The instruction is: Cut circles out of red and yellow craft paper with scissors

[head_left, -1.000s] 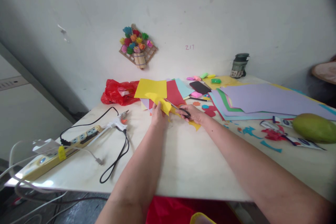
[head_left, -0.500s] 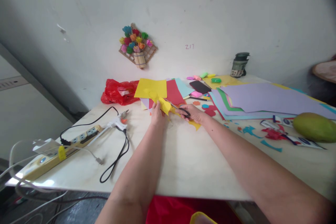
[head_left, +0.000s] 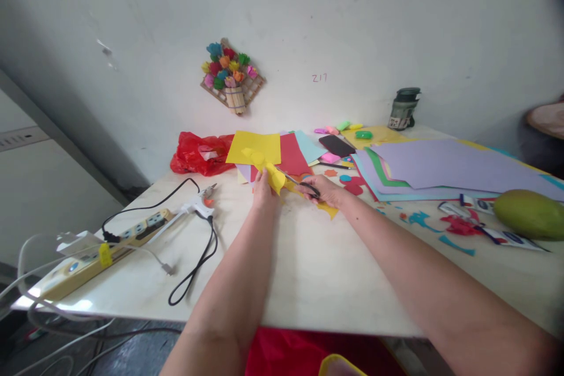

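My left hand [head_left: 263,189] is closed on a curvy cut piece of yellow paper [head_left: 276,179], pinching it near its lower edge. In my right hand [head_left: 325,187] is a pair of scissors [head_left: 312,189], fingers wrapped round the dark handles. The blades point left and meet the edge of the held paper. Under and beside the right hand lies a yellow paper scrap [head_left: 328,210]. Behind the hands a square yellow sheet [head_left: 255,145] rests over a red sheet [head_left: 294,153] and other coloured papers.
To the left are a red plastic bag [head_left: 196,155], a glue gun [head_left: 200,205] with its cord, and a power strip [head_left: 114,252]. On the right stand stacked coloured sheets [head_left: 440,161], a phone [head_left: 337,145], a green mango [head_left: 529,214], glue tubes [head_left: 511,239] and a bottle [head_left: 403,108].
The yellow piece in my left hand has turned slightly, with more of it stretching up and left over the square sheet. Both hands stay nearly in place.
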Action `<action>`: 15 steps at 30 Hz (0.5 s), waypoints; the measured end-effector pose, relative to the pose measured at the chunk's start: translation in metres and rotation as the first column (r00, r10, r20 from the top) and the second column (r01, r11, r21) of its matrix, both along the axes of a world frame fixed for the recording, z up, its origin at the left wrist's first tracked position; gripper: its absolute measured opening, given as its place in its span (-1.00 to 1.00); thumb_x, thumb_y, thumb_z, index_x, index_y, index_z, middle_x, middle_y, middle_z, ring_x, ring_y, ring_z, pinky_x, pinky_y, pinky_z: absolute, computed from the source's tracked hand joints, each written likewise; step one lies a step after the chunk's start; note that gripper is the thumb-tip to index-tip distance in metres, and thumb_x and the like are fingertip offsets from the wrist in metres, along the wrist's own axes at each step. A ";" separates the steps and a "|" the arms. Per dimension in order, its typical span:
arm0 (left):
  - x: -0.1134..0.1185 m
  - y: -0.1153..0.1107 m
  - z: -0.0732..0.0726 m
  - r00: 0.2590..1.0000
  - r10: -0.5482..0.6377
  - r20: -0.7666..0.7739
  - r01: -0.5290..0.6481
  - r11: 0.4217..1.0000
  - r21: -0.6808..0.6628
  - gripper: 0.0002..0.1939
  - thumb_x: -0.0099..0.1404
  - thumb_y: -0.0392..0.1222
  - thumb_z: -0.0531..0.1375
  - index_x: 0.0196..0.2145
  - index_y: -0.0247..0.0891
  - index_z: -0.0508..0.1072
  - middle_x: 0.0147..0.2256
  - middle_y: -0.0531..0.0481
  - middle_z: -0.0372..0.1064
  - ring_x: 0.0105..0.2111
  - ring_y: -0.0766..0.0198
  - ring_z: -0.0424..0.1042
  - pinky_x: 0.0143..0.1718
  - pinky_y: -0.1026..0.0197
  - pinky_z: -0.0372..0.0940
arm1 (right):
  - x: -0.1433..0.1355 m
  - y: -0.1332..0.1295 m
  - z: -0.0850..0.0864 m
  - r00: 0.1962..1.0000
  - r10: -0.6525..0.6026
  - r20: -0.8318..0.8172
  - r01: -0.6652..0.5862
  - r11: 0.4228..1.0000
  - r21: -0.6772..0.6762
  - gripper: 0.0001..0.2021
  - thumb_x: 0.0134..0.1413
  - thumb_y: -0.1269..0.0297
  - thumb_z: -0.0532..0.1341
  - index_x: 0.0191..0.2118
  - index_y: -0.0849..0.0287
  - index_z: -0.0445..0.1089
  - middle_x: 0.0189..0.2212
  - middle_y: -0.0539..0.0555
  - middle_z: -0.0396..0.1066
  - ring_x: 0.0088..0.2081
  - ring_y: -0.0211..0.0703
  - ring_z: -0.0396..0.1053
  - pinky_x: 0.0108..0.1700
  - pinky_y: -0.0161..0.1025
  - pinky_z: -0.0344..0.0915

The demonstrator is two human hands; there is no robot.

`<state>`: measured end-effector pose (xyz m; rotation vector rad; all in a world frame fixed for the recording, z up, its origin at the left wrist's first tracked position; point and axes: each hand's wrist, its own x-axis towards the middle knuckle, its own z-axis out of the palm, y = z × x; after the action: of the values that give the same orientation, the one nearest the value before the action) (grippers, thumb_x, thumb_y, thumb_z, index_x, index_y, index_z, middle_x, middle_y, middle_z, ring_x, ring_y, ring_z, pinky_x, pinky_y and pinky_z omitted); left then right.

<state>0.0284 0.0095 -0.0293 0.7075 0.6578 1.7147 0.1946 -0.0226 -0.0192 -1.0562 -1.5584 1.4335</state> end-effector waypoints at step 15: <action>-0.002 -0.007 0.008 0.998 -0.031 -0.057 0.026 0.996 -0.089 -0.79 0.28 -0.06 0.17 -0.20 -0.22 0.37 -0.33 -0.10 0.46 -0.33 0.15 0.48 -0.23 0.12 0.34 | 0.001 0.005 -0.004 0.999 0.018 0.026 -0.018 1.000 -0.019 -0.68 -0.13 0.10 0.36 -0.55 0.21 0.29 -0.74 -0.10 0.26 -0.78 -0.45 0.05 -0.77 -0.45 -0.07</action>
<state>0.0264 0.0030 -0.0217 0.7037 0.7561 1.6339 0.1959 -0.0178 -0.0234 -1.0790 -1.5795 1.4546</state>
